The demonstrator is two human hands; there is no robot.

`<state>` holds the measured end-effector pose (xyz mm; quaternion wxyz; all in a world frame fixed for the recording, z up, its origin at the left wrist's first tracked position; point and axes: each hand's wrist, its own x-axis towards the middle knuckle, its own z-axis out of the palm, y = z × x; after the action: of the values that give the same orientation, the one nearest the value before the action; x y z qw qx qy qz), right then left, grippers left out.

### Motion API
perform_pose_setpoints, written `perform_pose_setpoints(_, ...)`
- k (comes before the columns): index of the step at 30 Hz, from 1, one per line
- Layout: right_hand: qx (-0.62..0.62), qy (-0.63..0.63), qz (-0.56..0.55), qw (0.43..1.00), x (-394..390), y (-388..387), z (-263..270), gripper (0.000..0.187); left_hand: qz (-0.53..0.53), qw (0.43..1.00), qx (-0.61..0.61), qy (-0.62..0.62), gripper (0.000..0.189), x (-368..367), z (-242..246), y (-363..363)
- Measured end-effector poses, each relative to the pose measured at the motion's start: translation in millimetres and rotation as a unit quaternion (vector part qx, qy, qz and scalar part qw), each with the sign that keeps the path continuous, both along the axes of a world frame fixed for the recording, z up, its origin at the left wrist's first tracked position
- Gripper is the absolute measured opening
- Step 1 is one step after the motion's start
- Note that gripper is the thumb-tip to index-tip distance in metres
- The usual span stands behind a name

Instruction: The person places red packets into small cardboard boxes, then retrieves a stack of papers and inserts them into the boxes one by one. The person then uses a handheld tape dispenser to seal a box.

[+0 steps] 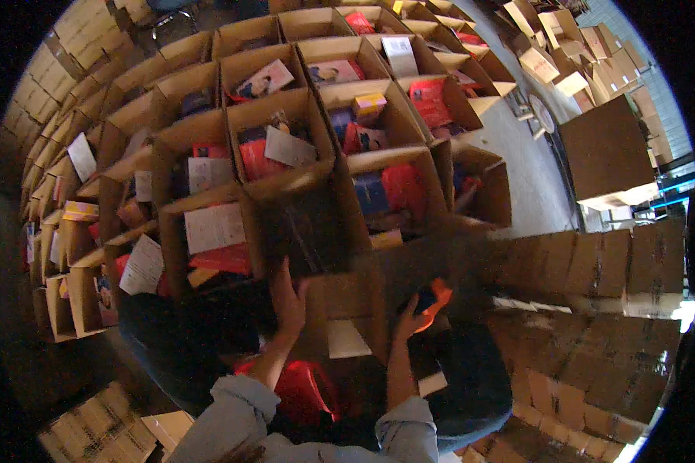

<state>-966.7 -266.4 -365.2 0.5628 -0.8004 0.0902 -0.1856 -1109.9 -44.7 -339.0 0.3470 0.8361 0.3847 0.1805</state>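
In front of me a dark, shaded carton top point(307, 228) has a shiny strip across it, which looks like clear packing tape. At its near edge is my left hand point(289, 298), fingers apart and pointing away from me; whether it presses on the cardboard is hard to tell. My right hand point(408, 321) grips an orange and dark handheld tool point(437, 301), probably a tape dispenser, partly hidden by the fingers and blurred. Between my forearms are a light cardboard flap point(347, 338) and, nearer my body, a shiny red item point(307, 390).
Rows of open cartons point(385, 150) holding red packets, boxes and white printed sheets point(214, 227) spread ahead and left. Stacked cardboard point(585, 330) rises at right. Beyond the rows are a grey floor strip point(536, 185), a small stool point(537, 116) and a large brown carton point(605, 153).
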Motion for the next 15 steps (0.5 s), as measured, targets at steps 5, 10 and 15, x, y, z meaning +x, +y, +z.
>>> perform_pose_setpoints(5, -0.042, 0.196, 0.015, 0.980, -66.5, 36.3, -26.2, 0.052, 0.020, 0.993, -0.092, -0.066, 0.072, -39.3, -33.4, 3.4)
perform_pose_setpoints(10, -0.492, 0.217, -0.015, 0.843, -93.2, 68.2, -19.8, 0.053, 0.008, 0.967, -0.229, -0.114, 0.083, -28.7, -59.3, -2.7)
perform_pose_setpoints(15, -0.362, -0.029, 0.021, 0.931, -70.2, 59.8, -16.5, 0.050, 0.100, 0.830, -0.533, -0.131, 0.102, -23.4, -49.3, 5.7)
